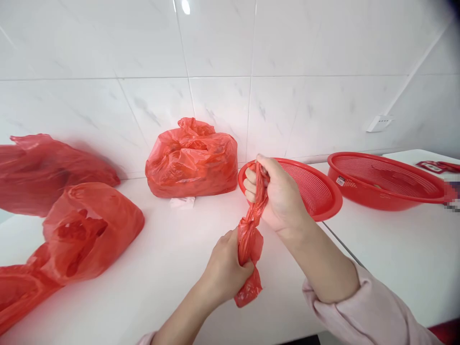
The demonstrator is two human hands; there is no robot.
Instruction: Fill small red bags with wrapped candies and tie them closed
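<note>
A small red plastic bag (250, 247) hangs between my two hands, its upper part twisted into a narrow rope with a knot-like bunch below. My right hand (278, 191) is closed in a fist around the twisted top, in front of the red colander's left side. Lower down, my left hand (230, 266) grips the bag's fuller body, thumb across its front. What the bag contains, if anything, cannot be made out. Behind my hands lies a shallow red colander (316, 187), tilted, partly covered by my right hand and forearm.
A full red plastic bag (192, 163) stands against the tiled wall, a white slip (182, 202) under its front edge. More red bags (93, 230) spread across the left of the white table (172, 306). Farther right sits a second red colander (381, 194), with a wall socket (380, 123) above.
</note>
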